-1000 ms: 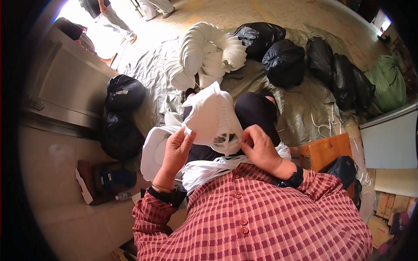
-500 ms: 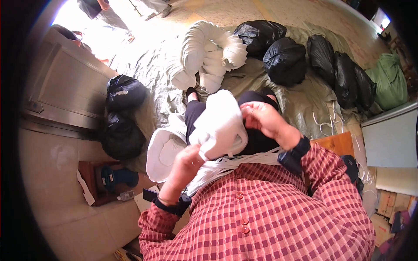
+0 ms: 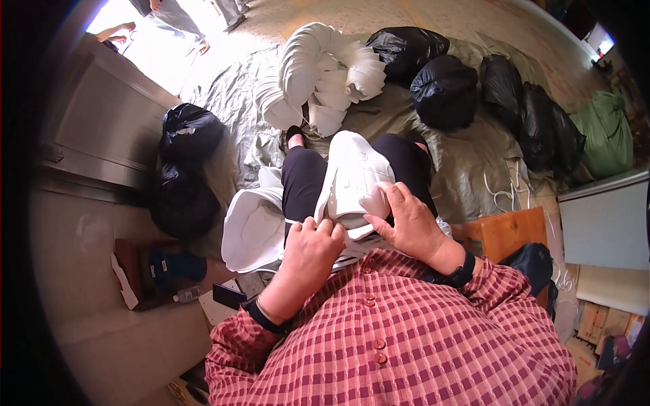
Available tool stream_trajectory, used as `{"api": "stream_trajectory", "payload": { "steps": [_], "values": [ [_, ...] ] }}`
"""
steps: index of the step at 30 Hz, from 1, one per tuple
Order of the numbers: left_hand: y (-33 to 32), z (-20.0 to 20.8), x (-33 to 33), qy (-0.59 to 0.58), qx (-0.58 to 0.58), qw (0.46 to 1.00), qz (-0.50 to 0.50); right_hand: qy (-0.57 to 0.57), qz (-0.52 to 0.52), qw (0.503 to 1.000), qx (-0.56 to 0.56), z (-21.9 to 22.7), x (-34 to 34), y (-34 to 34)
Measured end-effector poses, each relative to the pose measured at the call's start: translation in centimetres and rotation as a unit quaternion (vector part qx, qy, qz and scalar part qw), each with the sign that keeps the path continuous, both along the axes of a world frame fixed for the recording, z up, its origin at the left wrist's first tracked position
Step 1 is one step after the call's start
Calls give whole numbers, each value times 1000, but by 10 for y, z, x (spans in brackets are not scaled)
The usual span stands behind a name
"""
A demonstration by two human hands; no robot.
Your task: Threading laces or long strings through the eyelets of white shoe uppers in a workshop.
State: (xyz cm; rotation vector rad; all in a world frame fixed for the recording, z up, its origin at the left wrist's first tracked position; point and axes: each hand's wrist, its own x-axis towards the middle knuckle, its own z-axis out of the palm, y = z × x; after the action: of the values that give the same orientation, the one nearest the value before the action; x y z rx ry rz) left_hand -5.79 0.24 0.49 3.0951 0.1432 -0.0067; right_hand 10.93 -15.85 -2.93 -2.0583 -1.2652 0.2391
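Observation:
A white shoe upper (image 3: 353,177) rests over my lap between my thighs, its rounded toe pointing away from me and its opening toward my belly. My left hand (image 3: 310,256) has its fingers bent over the near left edge of the opening. On the other side, my right hand (image 3: 414,227) grips the right edge, thumb at the opening and fingers along the side. White laces (image 3: 345,260) lie across my lap under the upper, partly hidden by it. More white uppers (image 3: 254,233) sit beside my left thigh.
Long nested stacks of white uppers (image 3: 315,74) lie on a grey-green sheet (image 3: 467,162) beyond my feet. Black bags (image 3: 443,91) stand around it, with a green sack (image 3: 602,132) at far right. A wooden stool (image 3: 511,233) is by my right elbow. Another person's legs (image 3: 179,20) show top left.
The upper has turned from tilted to lying straight, opening toward me. My right hand has come down onto its right edge, and my left hand has shifted right along the near edge.

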Motion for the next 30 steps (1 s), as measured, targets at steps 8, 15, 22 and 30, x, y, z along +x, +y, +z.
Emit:
{"api": "stream_trajectory", "payload": {
  "steps": [8, 15, 22, 30],
  "values": [
    [-13, -14, 7, -69, -165, 981, -71, -14, 9, 1000, -22, -2, -2, 3],
    [6, -32, 66, 189, -294, 937, -20, -30, 2, 999, -36, -7, -1, 5],
    [-5, -38, 74, 135, -208, 969, 6, -19, -26, 995, -91, -8, -3, 2],
    [-2, -45, 52, -30, -118, 991, -56, 52, -34, 997, -54, -25, -12, 19]
  ]
}}
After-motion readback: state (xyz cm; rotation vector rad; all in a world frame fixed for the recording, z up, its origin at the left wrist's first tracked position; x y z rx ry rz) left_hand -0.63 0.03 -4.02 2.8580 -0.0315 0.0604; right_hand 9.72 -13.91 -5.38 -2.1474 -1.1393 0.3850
